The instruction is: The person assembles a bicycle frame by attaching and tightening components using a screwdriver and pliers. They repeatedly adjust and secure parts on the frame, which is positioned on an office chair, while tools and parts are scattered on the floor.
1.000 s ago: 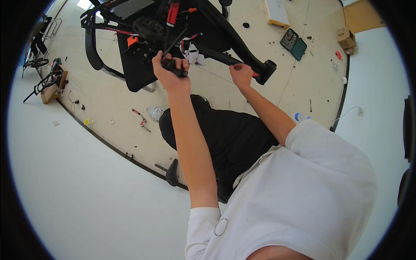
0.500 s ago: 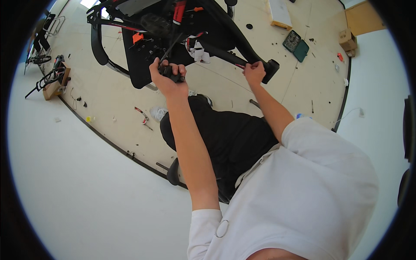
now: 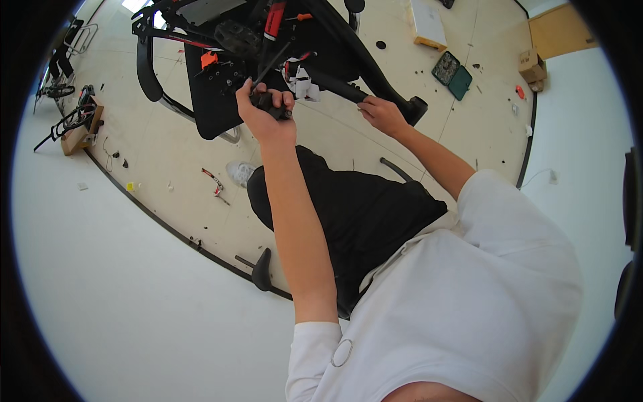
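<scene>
A black and red bicycle frame (image 3: pixel 273 23) lies across a black chair (image 3: pixel 207 110) with curved armrests. My left hand (image 3: pixel 266 120) is closed around a lumpy black part (image 3: pixel 273 105), whose kind I cannot make out. A thin dark rod (image 3: pixel 274 60) slants up from beside it. My right hand (image 3: pixel 385 116) is closed in a pinch just below the end of a black tube (image 3: pixel 341 87); what its fingers hold is too small to name. Between my hands, a crumpled white piece (image 3: pixel 303 86) hangs by the tube. An orange item (image 3: pixel 209 60) rests on the chair.
On the floor at the right lie an opened dark green case (image 3: pixel 459 84) and a white box (image 3: pixel 429 25). A cardboard box (image 3: pixel 532 65) stands by the right wall. At the left are bicycle parts (image 3: pixel 67 127). A saddle (image 3: pixel 262 270) lies along the near wall.
My right hand has shifted left along the tube, its forearm now at a flatter slant. My left hand keeps its hold on the black part and has moved slightly right.
</scene>
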Demonstrator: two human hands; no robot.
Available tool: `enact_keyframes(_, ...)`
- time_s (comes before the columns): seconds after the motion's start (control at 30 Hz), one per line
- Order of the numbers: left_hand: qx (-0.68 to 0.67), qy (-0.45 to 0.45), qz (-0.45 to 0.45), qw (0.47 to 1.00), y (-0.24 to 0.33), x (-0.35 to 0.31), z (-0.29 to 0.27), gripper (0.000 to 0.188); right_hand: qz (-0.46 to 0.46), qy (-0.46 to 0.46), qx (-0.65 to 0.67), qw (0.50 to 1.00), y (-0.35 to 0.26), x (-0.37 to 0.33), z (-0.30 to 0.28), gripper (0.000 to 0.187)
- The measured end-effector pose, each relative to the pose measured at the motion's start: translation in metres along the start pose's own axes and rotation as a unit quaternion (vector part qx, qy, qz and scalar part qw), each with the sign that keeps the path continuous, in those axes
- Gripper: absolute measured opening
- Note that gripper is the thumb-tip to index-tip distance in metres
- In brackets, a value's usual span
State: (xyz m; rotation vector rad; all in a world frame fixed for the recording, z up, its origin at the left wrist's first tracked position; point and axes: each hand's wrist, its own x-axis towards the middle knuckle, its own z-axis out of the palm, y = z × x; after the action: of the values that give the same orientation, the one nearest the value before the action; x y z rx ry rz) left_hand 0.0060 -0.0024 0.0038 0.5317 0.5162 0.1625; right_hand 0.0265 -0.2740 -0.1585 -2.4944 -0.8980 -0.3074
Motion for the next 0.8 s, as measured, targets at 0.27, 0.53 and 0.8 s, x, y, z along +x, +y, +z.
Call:
enact_keyframes(0.27, 0.004, 0.011, 0.006, 1.000, 0.000, 0.002, -0.001, 0.032, -0.183, -0.131, -0.048, 0.973, 0.028, 0.032, -0.012, 0.009)
enact_keyframes(0.53, 0.011, 0.028, 0.015, 0.999, -0.001, 0.002, 0.002, 0.032, -0.247, -0.222, -0.039, 0.942, 0.035, 0.051, -0.026, 0.004)
enact_keyframes(0.8, 0.037, 0.039, 0.013, 0.998, -0.005, 0.001, 0.006, 0.032, -0.275, -0.173, -0.025, 0.945, 0.044, 0.046, -0.018, 0.009)
